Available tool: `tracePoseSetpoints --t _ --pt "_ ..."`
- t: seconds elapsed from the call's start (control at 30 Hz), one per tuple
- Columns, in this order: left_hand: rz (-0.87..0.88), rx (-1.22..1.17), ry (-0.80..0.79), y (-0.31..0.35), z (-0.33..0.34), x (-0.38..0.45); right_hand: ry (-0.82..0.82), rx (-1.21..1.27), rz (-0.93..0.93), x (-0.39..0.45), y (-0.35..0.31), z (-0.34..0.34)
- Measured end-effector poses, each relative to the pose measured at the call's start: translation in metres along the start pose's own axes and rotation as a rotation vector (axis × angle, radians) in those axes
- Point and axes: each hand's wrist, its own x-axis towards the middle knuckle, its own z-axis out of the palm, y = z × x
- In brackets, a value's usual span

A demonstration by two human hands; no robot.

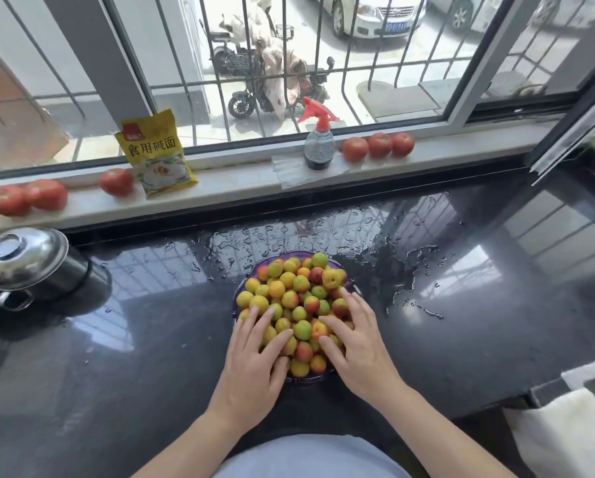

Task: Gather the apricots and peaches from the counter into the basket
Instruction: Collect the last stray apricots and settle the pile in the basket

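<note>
A purple basket (pixel 238 294) stands on the dark wet counter, heaped with several small yellow, green and red apricots and peaches (pixel 296 298). My left hand (pixel 254 360) lies on the near left of the heap, fingers spread and resting on the fruit. On the near right of the heap my right hand (pixel 354 343) rests the same way, fingers spread over the fruit. Both hands cover part of the pile and the basket's near rim. No loose fruit shows on the counter.
A steel pot with a lid (pixel 30 263) sits at the left. On the windowsill stand tomatoes (pixel 379 145), more tomatoes (pixel 27 198), a yellow packet (pixel 156 153) and a spray bottle (pixel 318 139). Water drops (pixel 410 270) lie behind and right of the basket. A white cloth (pixel 565 429) hangs at the right.
</note>
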Motion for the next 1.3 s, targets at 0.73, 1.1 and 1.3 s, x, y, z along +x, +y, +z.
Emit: tracePoseSetpoints --t 0.73,1.1,1.3 --pt "0.019 0.103 0.005 -0.006 0.012 -0.020 0.110 0.103 0.015 0.013 -0.006 0.002" --pt "-0.130 -0.020 -0.041 0.003 0.005 -0.017 0.073 0.110 0.174 0.024 -0.001 0.003" --pt "-0.111 0.130 -0.044 0.008 -0.010 0.032 0.016 -0.015 0.048 0.017 0.001 -0.001"
